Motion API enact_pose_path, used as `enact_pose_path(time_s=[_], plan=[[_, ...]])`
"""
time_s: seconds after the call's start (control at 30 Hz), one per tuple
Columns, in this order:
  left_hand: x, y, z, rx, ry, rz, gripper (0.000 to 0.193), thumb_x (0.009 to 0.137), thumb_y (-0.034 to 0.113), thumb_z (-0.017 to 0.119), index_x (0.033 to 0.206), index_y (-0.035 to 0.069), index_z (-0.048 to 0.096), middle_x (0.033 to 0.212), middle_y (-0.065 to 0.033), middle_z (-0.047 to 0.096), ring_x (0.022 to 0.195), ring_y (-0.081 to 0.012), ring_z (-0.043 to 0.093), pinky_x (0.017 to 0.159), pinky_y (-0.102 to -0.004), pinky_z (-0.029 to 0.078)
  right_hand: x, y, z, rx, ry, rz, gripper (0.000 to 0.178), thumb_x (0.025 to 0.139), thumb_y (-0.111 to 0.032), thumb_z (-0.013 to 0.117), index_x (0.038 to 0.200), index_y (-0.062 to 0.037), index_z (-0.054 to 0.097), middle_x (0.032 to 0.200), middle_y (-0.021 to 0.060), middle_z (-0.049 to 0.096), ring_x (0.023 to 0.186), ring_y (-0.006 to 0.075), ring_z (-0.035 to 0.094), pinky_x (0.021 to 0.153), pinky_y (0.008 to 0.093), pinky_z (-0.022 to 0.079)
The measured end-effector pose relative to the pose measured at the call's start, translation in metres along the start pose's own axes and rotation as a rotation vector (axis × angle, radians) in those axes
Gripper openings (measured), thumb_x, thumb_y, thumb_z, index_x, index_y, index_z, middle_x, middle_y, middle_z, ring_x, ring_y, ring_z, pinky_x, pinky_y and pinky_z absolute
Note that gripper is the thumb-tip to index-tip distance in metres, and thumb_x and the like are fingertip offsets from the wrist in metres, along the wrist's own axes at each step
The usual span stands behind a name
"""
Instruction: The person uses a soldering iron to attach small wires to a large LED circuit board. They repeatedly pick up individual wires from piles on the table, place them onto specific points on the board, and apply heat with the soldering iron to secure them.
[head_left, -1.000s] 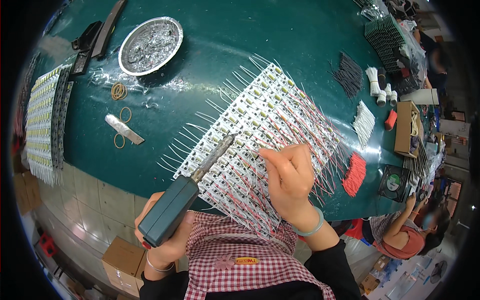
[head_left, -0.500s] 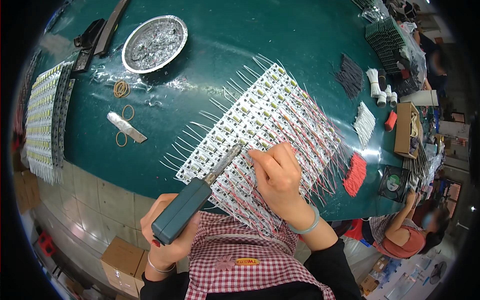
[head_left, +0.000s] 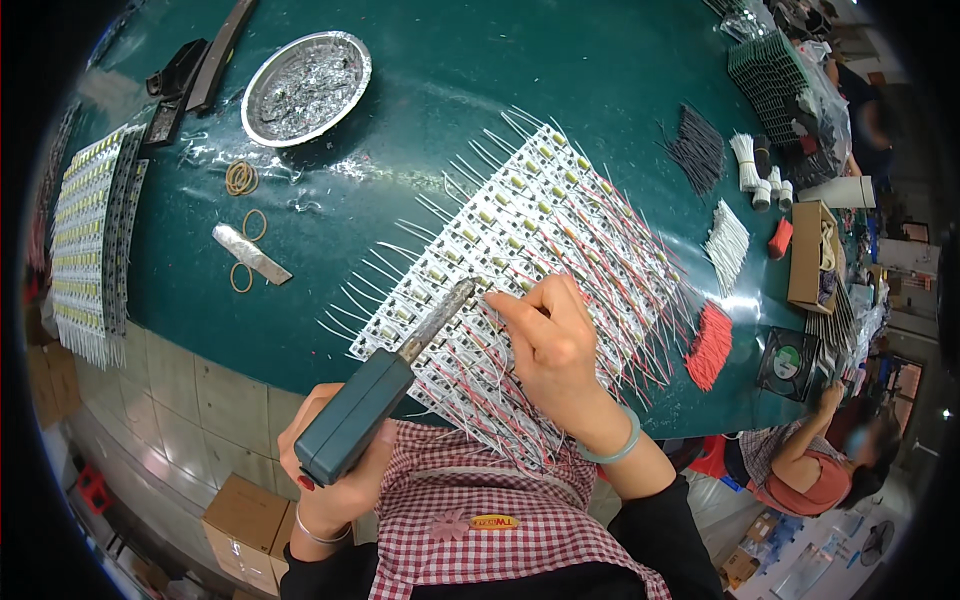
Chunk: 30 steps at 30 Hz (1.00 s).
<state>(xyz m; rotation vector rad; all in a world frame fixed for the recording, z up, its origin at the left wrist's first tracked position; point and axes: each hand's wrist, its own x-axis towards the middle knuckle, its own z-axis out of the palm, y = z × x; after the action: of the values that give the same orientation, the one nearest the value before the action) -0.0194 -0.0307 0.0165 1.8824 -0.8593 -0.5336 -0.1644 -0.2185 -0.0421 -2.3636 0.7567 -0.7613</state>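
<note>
My left hand (head_left: 362, 478) is wrapped round the dark green handle of a soldering iron (head_left: 357, 415). The iron's grey metal tip points up and right, low over a sheet of small white circuit boards (head_left: 432, 272). White wires stick out along the sheet's upper left side, and red wires (head_left: 560, 262) lie across its right part. Close beside the tip, my right hand (head_left: 553, 345) pinches thumb and forefinger together over the boards. What is between those fingertips is too small to make out.
On the green table (head_left: 440, 60) stand a metal bowl (head_left: 305, 90) of scraps, rubber bands (head_left: 241, 178) and a silvery strip (head_left: 252, 253). Black (head_left: 695, 150), white (head_left: 727, 235) and red wire bundles (head_left: 709, 347) lie right. Stacked boards (head_left: 90, 235) stand left. Another person (head_left: 810, 460) sits at lower right.
The soldering iron has shifted slightly left and down, its tip drawing back a little. My right hand has moved slightly left, still pinched.
</note>
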Motion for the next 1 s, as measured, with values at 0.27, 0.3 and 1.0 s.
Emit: enact_pose_path(time_s=[0.27,0.3,1.0], plan=[[0.0,0.0,0.001,-0.006,0.013,0.027,0.024,0.07,-0.003,0.076,0.092,-0.008,0.069,0.09,-0.0172,0.068,0.075,-0.0254,0.067,0.067,-0.0312,0.053,-0.004,-0.001,0.001,-0.035,0.036,-0.022,0.022,0.074,0.006,0.067,0.093,-0.0049,0.071,0.073,0.0052,0.047,0.069,0.0233,0.05,0.061,0.0363,0.041],[0.001,0.0,0.0,0.015,0.003,0.035,0.024,0.07,-0.003,0.076,0.092,-0.008,0.069,0.089,-0.0172,0.068,0.075,-0.0255,0.067,0.067,-0.0311,0.053,-0.005,-0.001,0.002,-0.048,0.048,-0.028,0.022,0.074,0.006,0.068,0.093,-0.0049,0.071,0.073,0.0051,0.047,0.069,0.023,0.05,0.061,0.0361,0.041],[0.006,0.007,0.003,0.107,-0.093,0.015,0.017,0.069,-0.002,0.075,0.083,-0.004,0.066,0.079,-0.0123,0.064,0.066,-0.021,0.063,0.059,-0.0289,0.048,-0.008,0.0,0.005,-0.096,0.09,-0.048,0.021,0.075,0.004,0.07,0.095,-0.0047,0.069,0.071,0.0054,0.044,0.066,0.0224,0.049,0.057,0.0353,0.04]])
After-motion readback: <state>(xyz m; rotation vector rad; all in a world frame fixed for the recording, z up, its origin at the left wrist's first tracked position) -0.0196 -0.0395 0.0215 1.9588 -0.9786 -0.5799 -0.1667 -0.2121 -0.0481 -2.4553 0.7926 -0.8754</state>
